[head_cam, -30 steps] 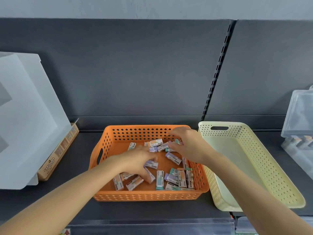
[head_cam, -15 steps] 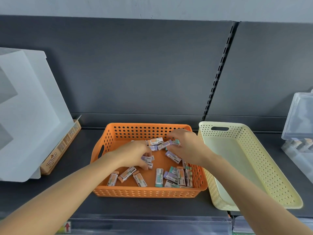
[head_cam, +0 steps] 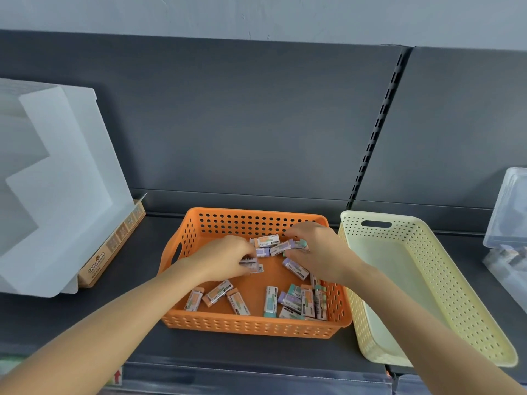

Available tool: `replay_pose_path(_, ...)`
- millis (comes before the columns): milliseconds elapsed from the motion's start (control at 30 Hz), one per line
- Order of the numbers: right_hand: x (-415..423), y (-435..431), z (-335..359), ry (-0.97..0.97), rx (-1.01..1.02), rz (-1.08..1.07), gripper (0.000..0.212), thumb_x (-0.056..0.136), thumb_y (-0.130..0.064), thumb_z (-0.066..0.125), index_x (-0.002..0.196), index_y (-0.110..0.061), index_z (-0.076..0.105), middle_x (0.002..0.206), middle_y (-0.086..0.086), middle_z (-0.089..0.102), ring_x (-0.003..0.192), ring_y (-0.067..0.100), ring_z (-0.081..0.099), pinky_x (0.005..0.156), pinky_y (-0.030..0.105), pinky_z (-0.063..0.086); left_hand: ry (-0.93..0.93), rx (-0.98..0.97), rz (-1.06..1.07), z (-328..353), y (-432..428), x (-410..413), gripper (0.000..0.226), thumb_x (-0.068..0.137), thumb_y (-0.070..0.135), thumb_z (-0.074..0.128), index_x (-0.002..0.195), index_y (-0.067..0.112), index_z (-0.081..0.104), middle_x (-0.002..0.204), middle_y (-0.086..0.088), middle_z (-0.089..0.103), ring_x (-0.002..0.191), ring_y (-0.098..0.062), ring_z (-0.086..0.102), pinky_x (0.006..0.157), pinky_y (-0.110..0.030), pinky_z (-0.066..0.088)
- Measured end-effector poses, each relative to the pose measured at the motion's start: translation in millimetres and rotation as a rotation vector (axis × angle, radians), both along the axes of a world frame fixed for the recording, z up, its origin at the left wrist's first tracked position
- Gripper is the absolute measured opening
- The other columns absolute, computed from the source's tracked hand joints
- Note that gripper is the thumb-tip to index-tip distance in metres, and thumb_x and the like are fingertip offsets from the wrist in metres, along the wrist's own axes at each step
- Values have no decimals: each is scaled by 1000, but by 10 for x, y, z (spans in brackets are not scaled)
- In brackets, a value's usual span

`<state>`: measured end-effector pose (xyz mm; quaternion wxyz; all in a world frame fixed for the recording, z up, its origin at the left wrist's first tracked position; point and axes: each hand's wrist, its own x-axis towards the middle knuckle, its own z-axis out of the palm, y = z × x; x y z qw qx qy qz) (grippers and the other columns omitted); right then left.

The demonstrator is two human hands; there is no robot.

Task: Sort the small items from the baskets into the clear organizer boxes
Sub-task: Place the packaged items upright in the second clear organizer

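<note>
Head view of a dark shelf (head_cam: 256,349) with a sorting task in progress. An orange basket (head_cam: 248,327), perforated and with a handle slot in its left wall, stands at the centre of the shelf. It contains the erasers (head_cam: 270,302), small blocks in printed paper sleeves with orange, purple or green ends. Most lie loose along its near and right sides.

Both forearms reach into the basket from below. The left hand (head_cam: 225,260) is at mid-floor, its fingers curled round a few barcoded erasers. The right hand (head_cam: 319,252) is near the far right corner, with thumb and fingers closed on a bundle of erasers that juts out to the left.

A cream basket (head_cam: 467,303), also perforated, stands just beside the orange one on the right, angled away. A clear organizer box (head_cam: 510,212) is stacked at the right edge, partly out of view; its contents are too blurred to identify. At left, a white plastic panel (head_cam: 62,181) leans over a cardboard box (head_cam: 111,252). A slotted upright (head_cam: 376,132) divides the grey back panel.
</note>
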<state>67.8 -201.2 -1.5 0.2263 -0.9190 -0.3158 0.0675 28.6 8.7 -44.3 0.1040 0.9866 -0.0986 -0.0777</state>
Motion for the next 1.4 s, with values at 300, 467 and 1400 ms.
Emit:
replay_pose_path(300, -91, 375, -161, 89, -142, 311, 51, 88, -28, 63, 137, -19, 49, 141, -1, 49, 126, 15, 46, 102, 28, 38, -256, -461, 280, 215, 167, -438, 12, 83, 25, 69, 96, 25, 67, 86, 17, 66, 82, 2, 61, 72, -15, 50)
replay_pose_path(467, -186, 699, -263, 171, -257, 560, 64, 82, -30, 71, 139, -22, 44, 141, 0, 47, 129, 17, 41, 107, 30, 32, -359, -484, 392, 174, 298, -613, 10, 84, 25, 66, 93, 20, 67, 85, 8, 67, 82, -8, 62, 74, -26, 53)
replay_pose_path(1400, 64, 717, -399, -110, -440, 653, 39, 84, 0, 59, 120, -16, 62, 114, 6, 58, 109, 23, 53, 90, 34, 46, -430, -555, 501, 97, 330, -676, 27, 84, 28, 69, 111, 25, 66, 99, 17, 64, 88, 2, 60, 70, -5, 45)
